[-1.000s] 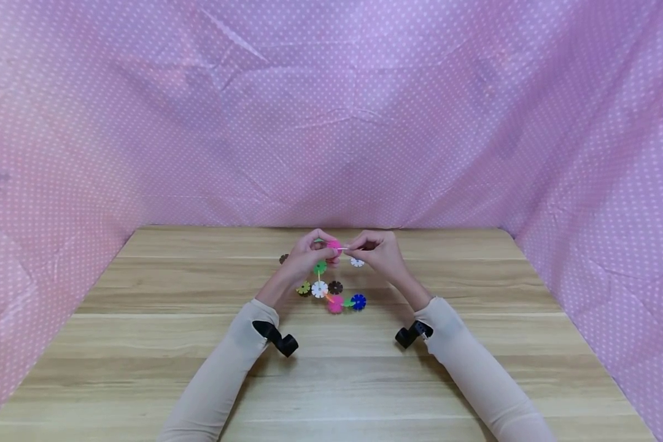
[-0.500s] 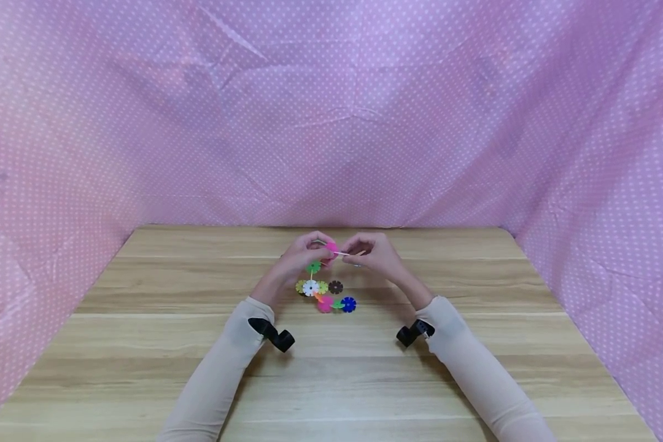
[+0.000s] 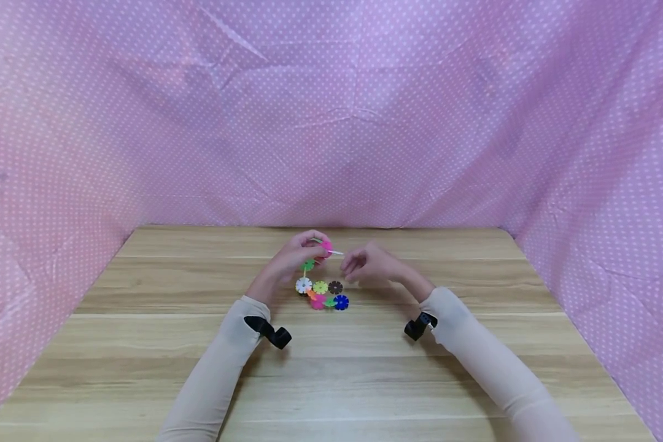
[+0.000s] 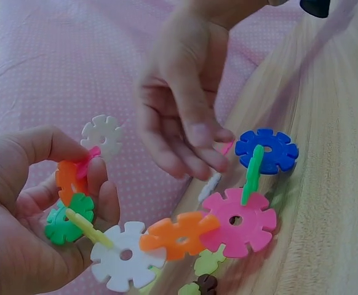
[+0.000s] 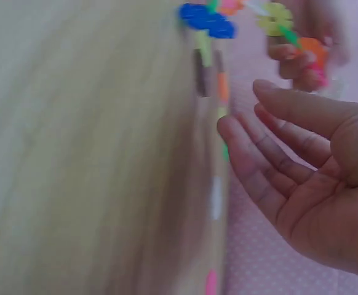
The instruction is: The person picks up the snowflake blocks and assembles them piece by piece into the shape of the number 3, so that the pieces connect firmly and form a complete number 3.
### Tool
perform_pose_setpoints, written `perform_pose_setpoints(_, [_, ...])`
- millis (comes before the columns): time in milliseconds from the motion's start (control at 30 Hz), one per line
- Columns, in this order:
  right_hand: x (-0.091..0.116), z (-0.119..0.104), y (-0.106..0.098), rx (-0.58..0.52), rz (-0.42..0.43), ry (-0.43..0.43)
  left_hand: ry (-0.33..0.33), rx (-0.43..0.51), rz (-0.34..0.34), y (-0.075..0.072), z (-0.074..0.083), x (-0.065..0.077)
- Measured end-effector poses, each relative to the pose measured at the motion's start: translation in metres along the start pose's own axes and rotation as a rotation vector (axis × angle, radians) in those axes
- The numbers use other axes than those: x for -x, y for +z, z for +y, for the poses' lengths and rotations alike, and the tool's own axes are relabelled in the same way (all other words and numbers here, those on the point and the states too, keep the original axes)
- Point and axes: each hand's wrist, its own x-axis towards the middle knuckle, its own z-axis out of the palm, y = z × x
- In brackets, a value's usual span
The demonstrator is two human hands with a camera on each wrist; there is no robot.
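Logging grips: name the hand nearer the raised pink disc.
Left. The left hand pinches the raised pink disc; the right hand is to its right, apart.

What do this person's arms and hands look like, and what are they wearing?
Both the left hand and the right hand are bare, without gloves. The left sleeve and right sleeve are long, plain beige and lightly creased. A small black gadget with a rounded end sticks out near the left cuff, a similar one near the right. No cables show.

Both forearms (image 3: 212, 371) angled inward; left hand (image 3: 295, 255) pinching; right hand (image 3: 372, 263) near it, fingers loosely curved.
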Motion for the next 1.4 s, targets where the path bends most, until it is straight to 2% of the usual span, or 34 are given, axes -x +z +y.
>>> perform_pose_setpoints(267, [-0.008,0.004,0.010,0.044,-0.047,-0.002,-0.015,-0.004,-0.016,-0.001,0.001,0.001])
perform_pose_setpoints(600, [-0.019,0.005,0.017,0.086,-0.117,-0.090,-0.010,-0.008,-0.063,-0.004,0.001,0.003])
perform_pose_setpoints(900, [-0.021,0.005,0.016,0.170,-0.128,-0.045,0.015,-0.034,-0.093,-0.006,0.000,0.002])
perform_pose_setpoints(1067, [-0.016,0.003,0.012,0.124,-0.100,-0.017,0.011,-0.023,-0.102,-0.005,0.000,0.001])
perform_pose_setpoints(1267, [-0.006,0.010,0.009,0.035,-0.009,-0.008,-0.001,-0.013,-0.097,-0.004,0.000,0.000])
perform_pose_setpoints(1400, [0.000,0.010,0.002,0.044,0.056,0.001,-0.020,0.008,-0.080,-0.003,-0.001,0.000])
